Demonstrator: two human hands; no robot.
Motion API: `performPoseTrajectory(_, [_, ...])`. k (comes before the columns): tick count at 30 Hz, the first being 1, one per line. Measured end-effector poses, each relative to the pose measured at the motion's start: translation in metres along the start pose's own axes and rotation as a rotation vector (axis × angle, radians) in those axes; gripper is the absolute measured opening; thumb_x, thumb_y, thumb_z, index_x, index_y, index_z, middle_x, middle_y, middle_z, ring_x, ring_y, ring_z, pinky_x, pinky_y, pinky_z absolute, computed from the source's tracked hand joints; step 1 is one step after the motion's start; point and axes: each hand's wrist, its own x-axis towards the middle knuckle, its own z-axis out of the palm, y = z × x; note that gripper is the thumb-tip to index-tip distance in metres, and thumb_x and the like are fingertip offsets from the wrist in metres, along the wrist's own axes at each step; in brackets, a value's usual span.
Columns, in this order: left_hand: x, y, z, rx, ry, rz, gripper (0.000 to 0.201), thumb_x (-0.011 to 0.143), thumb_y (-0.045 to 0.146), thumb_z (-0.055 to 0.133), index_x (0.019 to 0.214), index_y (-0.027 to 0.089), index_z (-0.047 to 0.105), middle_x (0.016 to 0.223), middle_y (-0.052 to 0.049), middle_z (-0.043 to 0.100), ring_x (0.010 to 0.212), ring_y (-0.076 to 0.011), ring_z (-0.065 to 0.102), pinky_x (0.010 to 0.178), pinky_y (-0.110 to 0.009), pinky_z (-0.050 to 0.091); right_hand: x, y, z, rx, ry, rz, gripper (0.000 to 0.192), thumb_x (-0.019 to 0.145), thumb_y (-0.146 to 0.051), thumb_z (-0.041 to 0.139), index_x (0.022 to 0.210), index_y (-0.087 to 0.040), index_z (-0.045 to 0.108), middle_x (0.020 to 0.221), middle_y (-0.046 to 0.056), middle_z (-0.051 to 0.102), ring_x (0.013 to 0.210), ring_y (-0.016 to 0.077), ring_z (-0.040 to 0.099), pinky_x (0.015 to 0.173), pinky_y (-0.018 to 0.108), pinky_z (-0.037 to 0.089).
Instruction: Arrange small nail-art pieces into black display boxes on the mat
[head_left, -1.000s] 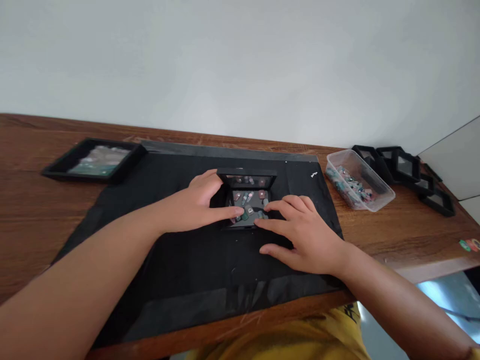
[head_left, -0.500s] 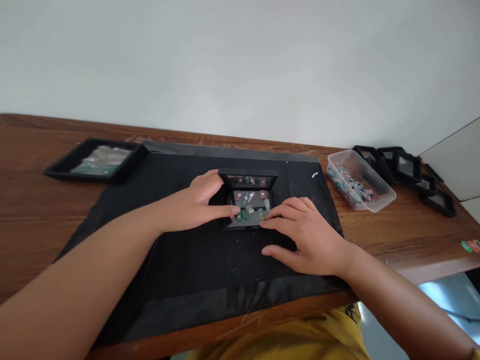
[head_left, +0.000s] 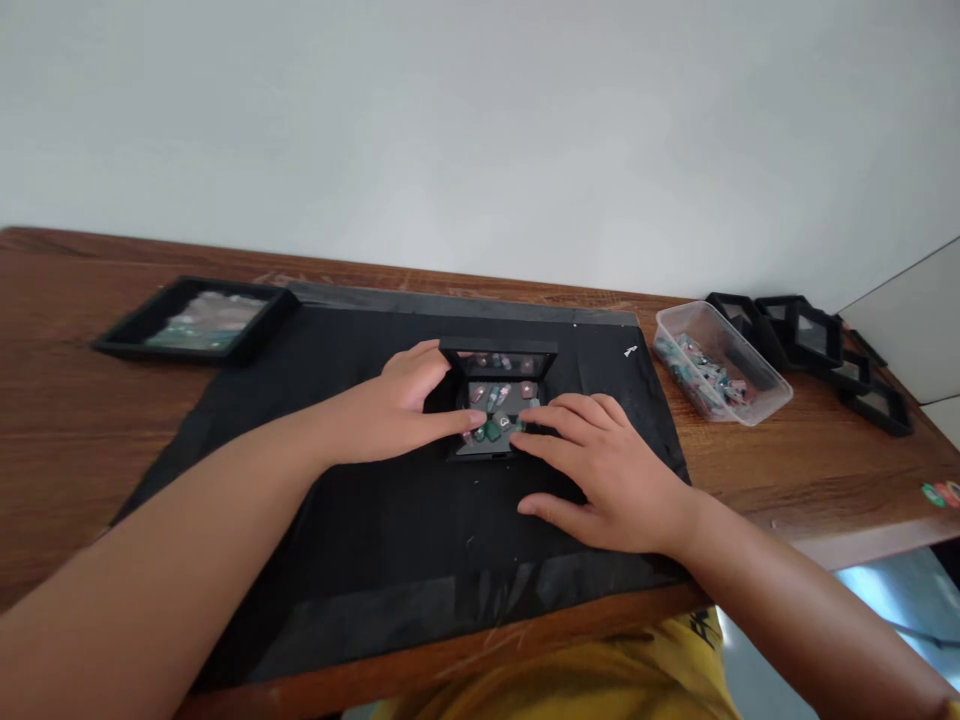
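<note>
Small black square display case (head_left: 497, 410), lid up, sits mid black mat (head_left: 360, 520). Left hand (head_left: 390, 410) steadies its left side, fingers extended, gripping nothing; right hand (head_left: 600, 470) flat-open, fingertips nudging small green-pink stones (head_left: 495, 425) inside. Best: light single-finger pushes, case braced.

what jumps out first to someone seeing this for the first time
Both hands meet at a small open black display case in the middle of a black mat: the left hand steadies its left side while the right hand fingers the little green and pink pieces inside. At the right end of the wooden table sit a clear tub of similar pieces and empty black frames.
</note>
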Motion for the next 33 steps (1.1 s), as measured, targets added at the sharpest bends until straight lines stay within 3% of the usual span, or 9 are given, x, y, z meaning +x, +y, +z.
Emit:
performPoseTrajectory(8, [0.0,-0.008,0.004,0.055,0.055,0.026,0.085,0.084,0.075,0.064,0.157,0.032,0.054,0.145,-0.011,0.062,0.136,-0.0397,0.053,0.119,-0.065,0.039,0.006,-0.003,0.01,-0.024,-0.087,-0.029,0.08,0.11,-0.071,0.035,0.161,-0.012,0.05,0.167,0.016,0.051,0.161,0.0357,0.033,0.128,0.058,0.028])
performPoseTrajectory(11, [-0.001,-0.007,0.003,0.016,0.026,0.02,0.084,0.083,0.075,0.064,0.155,0.032,0.056,0.144,-0.01,0.06,0.138,-0.04,0.05,0.116,-0.062,0.046,0.006,-0.004,0.01,-0.014,-0.119,-0.014,0.081,0.109,-0.071,0.036,0.161,-0.011,0.05,0.168,0.017,0.051,0.161,0.0358,0.034,0.128,0.059,0.029])
performPoseTrajectory(14, [-0.003,-0.001,-0.002,-0.119,-0.053,-0.023,0.087,0.084,0.077,0.062,0.157,0.032,0.052,0.142,-0.011,0.056,0.135,-0.0395,0.048,0.088,-0.048,0.065,0.005,-0.006,0.009,-0.02,-0.11,-0.011,0.081,0.109,-0.07,0.038,0.159,-0.007,0.051,0.167,0.019,0.05,0.159,0.0366,0.036,0.128,0.059,0.03])
performPoseTrajectory(17, [-0.005,0.002,-0.007,-0.265,-0.129,-0.055,0.088,0.083,0.075,0.064,0.159,0.035,0.048,0.147,-0.01,0.048,0.128,-0.0362,0.051,0.066,-0.035,0.067,0.004,-0.008,0.009,-0.044,-0.105,-0.009,0.08,0.109,-0.069,0.039,0.159,-0.008,0.052,0.167,0.019,0.051,0.158,0.0364,0.037,0.128,0.06,0.03])
performPoseTrajectory(22, [-0.007,-0.002,-0.01,-0.315,-0.157,-0.026,0.084,0.084,0.068,0.07,0.159,0.038,0.049,0.149,-0.009,0.046,0.109,-0.0275,0.062,0.07,-0.035,0.069,0.004,-0.011,0.01,-0.095,-0.089,0.008,0.078,0.11,-0.069,0.038,0.157,-0.008,0.054,0.164,0.02,0.054,0.156,0.0355,0.04,0.129,0.061,0.03])
performPoseTrajectory(28, [-0.005,0.0,-0.006,-0.219,-0.078,-0.05,0.085,0.083,0.07,0.068,0.159,0.035,0.051,0.148,-0.011,0.051,0.132,-0.0392,0.05,0.064,-0.031,0.066,0.004,-0.017,0.013,-0.152,-0.075,0.018,0.08,0.109,-0.068,0.039,0.156,-0.006,0.053,0.157,0.022,0.06,0.153,0.036,0.043,0.132,0.062,0.026])
performPoseTrajectory(33, [-0.006,0.006,-0.004,-0.205,-0.078,-0.09,0.088,0.08,0.073,0.066,0.156,0.032,0.053,0.146,-0.013,0.049,0.132,-0.0393,0.048,0.062,-0.033,0.066,0.004,-0.021,0.017,-0.225,-0.056,0.023,0.081,0.109,-0.069,0.037,0.156,-0.004,0.054,0.155,0.02,0.062,0.15,0.0366,0.046,0.133,0.063,0.025])
